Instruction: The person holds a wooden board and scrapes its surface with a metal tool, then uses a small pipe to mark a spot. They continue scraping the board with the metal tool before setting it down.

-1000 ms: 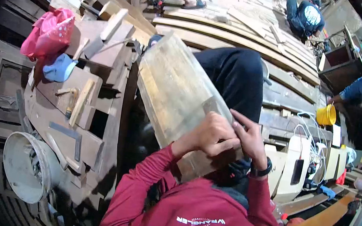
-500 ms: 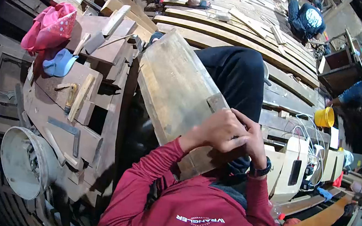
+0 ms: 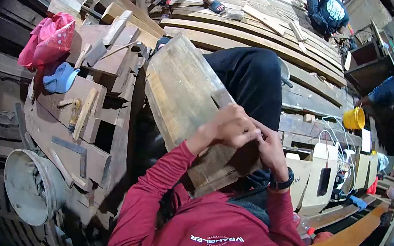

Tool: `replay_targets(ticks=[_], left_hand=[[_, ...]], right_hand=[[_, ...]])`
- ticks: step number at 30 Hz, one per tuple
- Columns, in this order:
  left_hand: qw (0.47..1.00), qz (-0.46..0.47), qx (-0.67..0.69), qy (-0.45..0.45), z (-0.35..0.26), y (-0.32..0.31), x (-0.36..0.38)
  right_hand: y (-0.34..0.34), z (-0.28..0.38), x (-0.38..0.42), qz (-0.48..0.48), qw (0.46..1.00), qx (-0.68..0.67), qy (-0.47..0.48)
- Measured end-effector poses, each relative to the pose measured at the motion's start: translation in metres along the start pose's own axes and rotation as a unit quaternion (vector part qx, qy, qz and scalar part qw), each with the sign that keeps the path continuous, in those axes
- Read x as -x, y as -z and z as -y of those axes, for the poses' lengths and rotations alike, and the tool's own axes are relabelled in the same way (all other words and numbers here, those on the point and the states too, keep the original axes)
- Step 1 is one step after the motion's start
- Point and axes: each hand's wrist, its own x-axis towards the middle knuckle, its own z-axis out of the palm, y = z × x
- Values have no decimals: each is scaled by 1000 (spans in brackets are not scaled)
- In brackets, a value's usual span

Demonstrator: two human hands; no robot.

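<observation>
A wide wooden board (image 3: pixel 182 86) lies slanted across my lap, over my dark-trousered legs. My left hand (image 3: pixel 231 126) is closed in a fist above the board's right edge. A small flat dark brown piece (image 3: pixel 221 98) juts out beyond its knuckles, resting on the board; the rest is hidden by the hand. My right hand (image 3: pixel 271 150), wearing a black watch (image 3: pixel 283 181) at the wrist, is closed with its fingertips meeting the left hand. What those fingers grip is hidden.
To the left, a wooden bench (image 3: pixel 53 119) carries a metal square (image 3: pixel 71 149), a chisel (image 3: pixel 74 114), a blue cap (image 3: pixel 61 78) and a pink bag (image 3: pixel 48 43). A white bucket (image 3: pixel 53 178) stands nearby. Co-workers (image 3: pixel 328 13) sit farther off. A yellow bucket (image 3: pixel 354 119) is at right.
Both hands have moved together up and left along the board's edge, and the flat dark piece has moved with them. The board has shifted slightly left in view.
</observation>
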Motion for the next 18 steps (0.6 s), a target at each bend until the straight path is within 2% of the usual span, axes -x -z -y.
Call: replay_targets(ticks=[1, 5, 8, 9, 12, 13, 16, 17, 18], left_hand=[[999, -22, 23, 30, 3, -1, -2], [999, -26, 44, -11, -10, 3, 2], [999, -10, 19, 25, -3, 5, 0], [999, -24, 23, 37, 3, 4, -3], [998, -44, 25, 32, -3, 2, -2], [999, -25, 26, 19, -11, 6, -1], [994, -59, 92, 14, -10, -1, 1], [998, -44, 49, 10, -9, -2, 1], [998, -45, 45, 16, -9, -5, 3]], right_hand=[[-1, -6, -1, 4, 1000, -11, -10], [3, -1, 1, 6, 1000, -17, 0], [-2, -1, 0, -17, 1000, -13, 11], [-2, -6, -1, -5, 1000, -10, -11], [1, -6, 0, -13, 1000, 26, -4], [2, -4, -2, -12, 1000, 19, -1], [-1, -2, 0, -5, 1000, -8, 1], [0, -1, 0, 7, 999, -36, -13], [-1, -8, -1, 0, 999, -30, 12]])
